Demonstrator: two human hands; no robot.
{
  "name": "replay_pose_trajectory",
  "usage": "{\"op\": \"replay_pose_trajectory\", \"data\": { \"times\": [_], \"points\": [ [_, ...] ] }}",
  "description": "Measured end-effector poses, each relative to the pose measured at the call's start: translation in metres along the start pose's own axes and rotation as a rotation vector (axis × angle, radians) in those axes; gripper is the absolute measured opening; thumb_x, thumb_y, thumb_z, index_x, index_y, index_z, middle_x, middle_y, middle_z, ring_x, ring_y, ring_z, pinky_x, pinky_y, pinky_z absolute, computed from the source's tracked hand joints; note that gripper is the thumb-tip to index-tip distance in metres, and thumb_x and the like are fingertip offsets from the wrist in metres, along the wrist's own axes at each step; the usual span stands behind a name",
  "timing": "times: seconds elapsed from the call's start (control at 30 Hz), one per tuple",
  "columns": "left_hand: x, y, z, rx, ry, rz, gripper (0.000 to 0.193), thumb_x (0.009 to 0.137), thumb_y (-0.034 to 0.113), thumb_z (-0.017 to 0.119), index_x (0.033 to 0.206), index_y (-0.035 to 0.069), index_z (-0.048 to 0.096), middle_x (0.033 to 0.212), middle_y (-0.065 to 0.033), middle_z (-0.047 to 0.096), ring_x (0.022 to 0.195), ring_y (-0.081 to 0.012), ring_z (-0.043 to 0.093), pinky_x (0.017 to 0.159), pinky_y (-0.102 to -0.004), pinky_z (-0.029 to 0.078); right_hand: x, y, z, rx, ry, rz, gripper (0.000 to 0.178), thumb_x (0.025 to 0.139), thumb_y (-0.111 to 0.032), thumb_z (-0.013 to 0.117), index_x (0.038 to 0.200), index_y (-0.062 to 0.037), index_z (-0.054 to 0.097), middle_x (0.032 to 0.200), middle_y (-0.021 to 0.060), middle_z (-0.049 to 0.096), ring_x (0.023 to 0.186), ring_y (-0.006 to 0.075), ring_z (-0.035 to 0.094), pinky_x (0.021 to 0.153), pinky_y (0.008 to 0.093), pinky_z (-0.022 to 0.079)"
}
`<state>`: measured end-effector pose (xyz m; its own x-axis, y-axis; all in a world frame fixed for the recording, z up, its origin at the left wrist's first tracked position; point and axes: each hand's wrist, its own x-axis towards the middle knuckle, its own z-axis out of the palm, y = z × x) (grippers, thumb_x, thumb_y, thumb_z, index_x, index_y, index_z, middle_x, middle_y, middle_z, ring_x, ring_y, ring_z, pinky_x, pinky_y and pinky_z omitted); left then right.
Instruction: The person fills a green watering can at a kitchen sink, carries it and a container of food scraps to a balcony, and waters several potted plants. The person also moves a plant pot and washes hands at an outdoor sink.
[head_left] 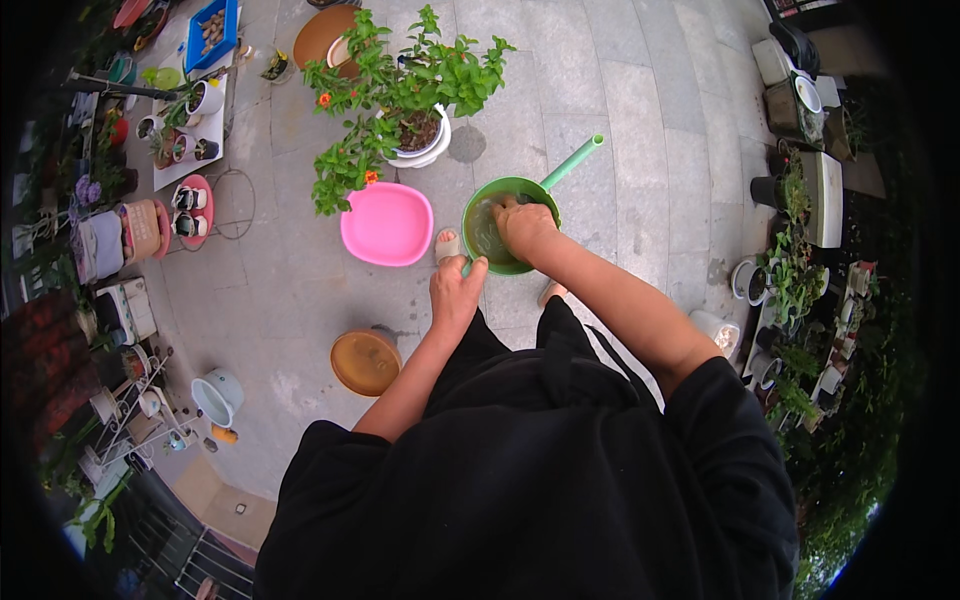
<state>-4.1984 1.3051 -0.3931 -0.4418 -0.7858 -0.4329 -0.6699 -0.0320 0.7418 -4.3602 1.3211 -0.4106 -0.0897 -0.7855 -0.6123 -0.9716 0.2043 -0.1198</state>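
A green watering can (484, 243) with a round, wide top and a long spout (573, 162) pointing away to the right is in front of me. Murky water shows inside it. My left hand (458, 290) is closed on its near left side, around what looks like its handle. Into the can's top reaches my right hand (525, 228), its bent fingers down at the water. The fingertips are hidden, so I cannot tell whether they hold anything. Just left of the can lies a pink plastic basin (388, 224) on the paving.
Beyond the basin stands a leafy potted plant (420, 130) with orange flowers. A brown round dish (366, 362) lies by my left forearm. Farther left are a grey bucket (217, 396) and a pink tub with shoes (193, 212). Potted plants (795, 260) line the right side.
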Motion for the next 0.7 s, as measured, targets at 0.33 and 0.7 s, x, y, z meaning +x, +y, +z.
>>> {"op": "replay_pose_trajectory", "data": {
  "times": [0.33,0.7],
  "points": [
    [-0.004,-0.008,0.006,-0.113,0.001,-0.029,0.035,0.078,0.025,0.059,0.068,-0.008,0.052,0.082,-0.0273,0.053,0.074,-0.0428,0.054,0.066,-0.0462,0.041,0.007,0.005,0.021,0.396,0.143,-0.245,0.036,0.081,-0.017,0.052,0.116,-0.0114,0.055,0.114,0.0136,0.057,0.092,0.0331,0.062,0.082,0.0386,0.048],
    [-0.003,-0.008,0.01,-0.008,-0.017,-0.039,0.035,0.079,0.026,0.057,0.07,-0.008,0.054,0.073,-0.0265,0.055,0.072,-0.0435,0.055,0.065,-0.0463,0.042,0.003,-0.007,0.015,0.306,-0.202,-0.105,0.029,0.081,-0.022,0.053,0.105,-0.0076,0.062,0.106,0.0155,0.062,0.094,0.0296,0.062,0.078,0.0391,0.05]
  ]
}}
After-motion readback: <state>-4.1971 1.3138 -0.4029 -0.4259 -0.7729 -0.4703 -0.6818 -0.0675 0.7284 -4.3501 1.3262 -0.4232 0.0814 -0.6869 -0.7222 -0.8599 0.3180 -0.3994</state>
